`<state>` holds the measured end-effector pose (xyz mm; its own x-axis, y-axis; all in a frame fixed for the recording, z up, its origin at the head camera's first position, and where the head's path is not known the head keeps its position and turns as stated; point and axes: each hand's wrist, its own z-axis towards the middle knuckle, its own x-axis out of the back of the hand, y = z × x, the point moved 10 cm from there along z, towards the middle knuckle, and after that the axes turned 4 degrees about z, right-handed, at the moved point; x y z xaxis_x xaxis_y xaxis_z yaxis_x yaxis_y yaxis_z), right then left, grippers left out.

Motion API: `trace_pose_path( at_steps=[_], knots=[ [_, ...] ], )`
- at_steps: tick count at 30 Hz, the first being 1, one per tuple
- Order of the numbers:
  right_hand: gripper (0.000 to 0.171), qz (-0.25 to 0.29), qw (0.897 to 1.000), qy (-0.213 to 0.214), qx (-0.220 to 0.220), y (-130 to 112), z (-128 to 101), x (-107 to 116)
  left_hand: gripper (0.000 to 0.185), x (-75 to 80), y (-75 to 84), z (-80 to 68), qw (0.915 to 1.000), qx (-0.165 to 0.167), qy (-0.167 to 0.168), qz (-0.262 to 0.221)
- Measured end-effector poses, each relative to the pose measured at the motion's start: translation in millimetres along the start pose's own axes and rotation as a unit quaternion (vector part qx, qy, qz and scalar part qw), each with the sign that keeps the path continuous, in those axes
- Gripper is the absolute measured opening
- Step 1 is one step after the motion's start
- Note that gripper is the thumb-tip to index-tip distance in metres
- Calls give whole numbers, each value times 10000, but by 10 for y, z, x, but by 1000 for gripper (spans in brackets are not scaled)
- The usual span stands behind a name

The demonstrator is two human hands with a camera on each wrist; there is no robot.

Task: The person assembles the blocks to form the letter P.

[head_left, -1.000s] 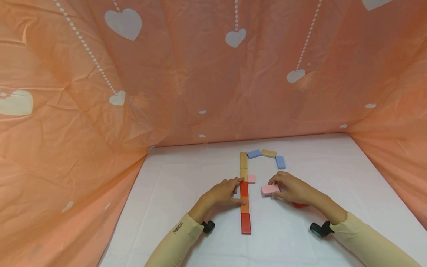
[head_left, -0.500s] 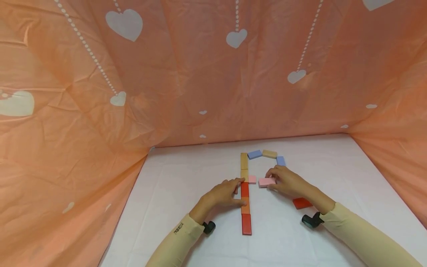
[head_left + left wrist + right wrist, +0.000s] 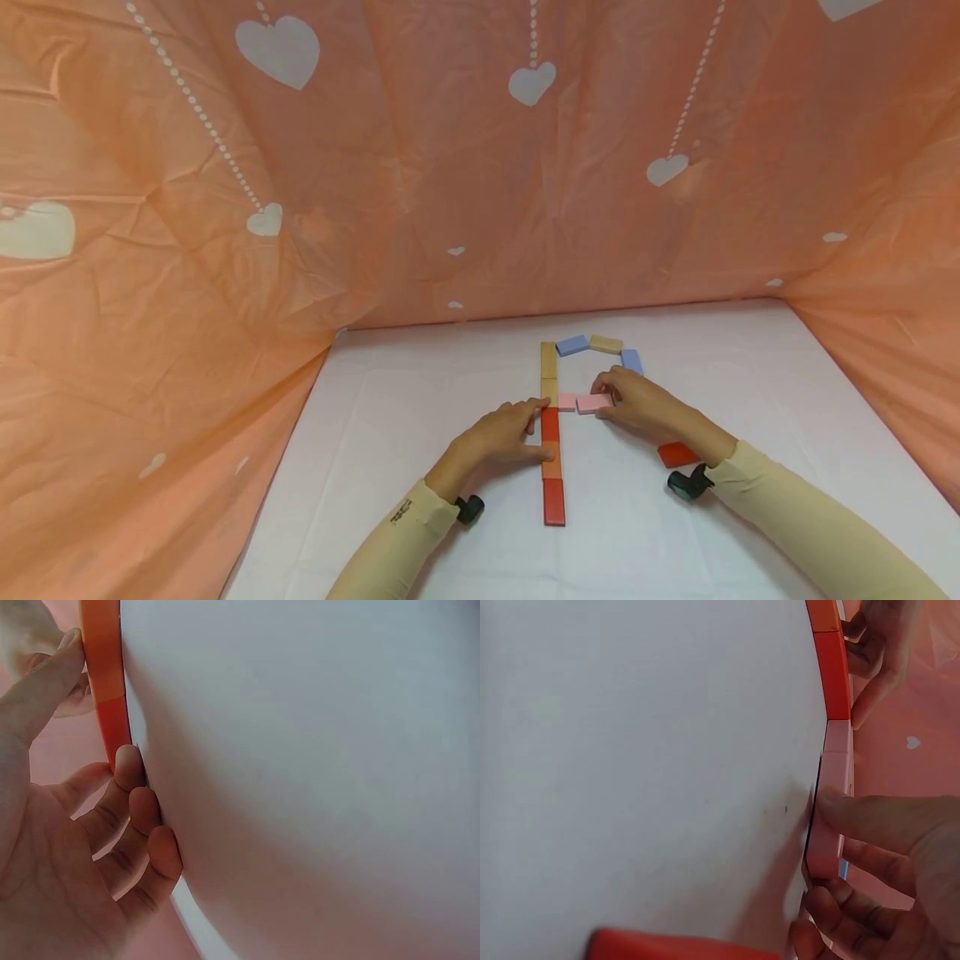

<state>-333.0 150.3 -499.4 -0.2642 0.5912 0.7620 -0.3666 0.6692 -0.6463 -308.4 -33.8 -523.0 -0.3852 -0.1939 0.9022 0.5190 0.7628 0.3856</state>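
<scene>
In the head view my right hand (image 3: 637,408) pinches a pink rectangular block (image 3: 592,404). The block's left end lies right at a small pink square block (image 3: 567,402). That square sits beside an upright column of wooden, red and orange blocks. My left hand (image 3: 506,433) rests at the column's left side, index fingertip by the lower wooden block (image 3: 549,390) and thumb on the orange block (image 3: 551,458). The left wrist view has the thumb against the orange block (image 3: 103,660). In the right wrist view the thumb presses the pink block's side (image 3: 825,851).
Two blue blocks (image 3: 572,345) and a wooden block (image 3: 606,343) between them curve right from the column's top. A loose red block (image 3: 677,453) lies under the right wrist. An orange cloth (image 3: 480,208) with white hearts hangs behind the white table (image 3: 420,358).
My right hand has carried the pink block up and to the left, closing the gap to the small pink square. The loose red block shows more. My left hand has stayed put.
</scene>
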Motion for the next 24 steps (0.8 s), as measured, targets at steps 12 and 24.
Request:
trace_pose_path(
  at_steps=[12,24],
  knots=[
    [24,85,10000,36,17,38,58,-4,93,35,15,-19,10000,22,20,-51],
    [25,102,9999,12,-119,83,67,-29,93,33,14,-17,10000,7,35,-6]
  ],
)
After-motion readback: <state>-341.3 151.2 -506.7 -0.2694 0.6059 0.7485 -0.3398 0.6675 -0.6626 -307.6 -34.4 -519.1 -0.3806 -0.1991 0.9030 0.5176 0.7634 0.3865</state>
